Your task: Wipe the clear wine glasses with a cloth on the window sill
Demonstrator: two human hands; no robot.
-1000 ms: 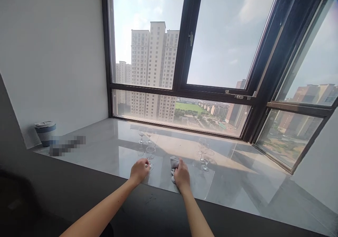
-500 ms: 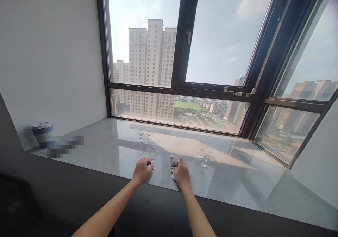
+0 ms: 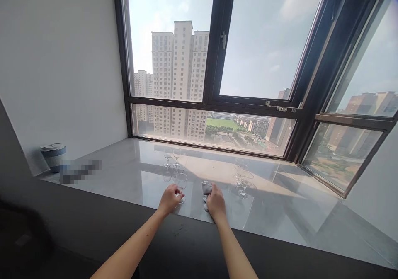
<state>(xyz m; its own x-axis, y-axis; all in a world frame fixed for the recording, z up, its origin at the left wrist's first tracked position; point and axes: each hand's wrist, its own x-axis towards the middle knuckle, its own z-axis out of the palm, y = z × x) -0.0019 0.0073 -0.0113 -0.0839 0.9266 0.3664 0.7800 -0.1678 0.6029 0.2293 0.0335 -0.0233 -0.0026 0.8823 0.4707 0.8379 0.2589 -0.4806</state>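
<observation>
My left hand (image 3: 169, 200) is closed round the stem of a small clear stemmed glass (image 3: 181, 183) that stands on the grey marble sill (image 3: 124, 175). My right hand (image 3: 215, 203) is closed on a crumpled grey cloth (image 3: 205, 188) resting on the sill just right of that glass. Two more stemmed glasses (image 3: 172, 156) stand further back to the left. A cluster of clear glasses (image 3: 242, 178) stands to the right of my right hand.
A dark counter edge (image 3: 93, 217) runs across in front of the sill. A small lidded bin (image 3: 53, 156) stands at the far left by the white wall. Big black-framed windows (image 3: 214, 63) close off the back and right side.
My left hand has shifted slightly right on the glass, and the glass stands a little nearer the cloth. The right hand stays on the cloth.
</observation>
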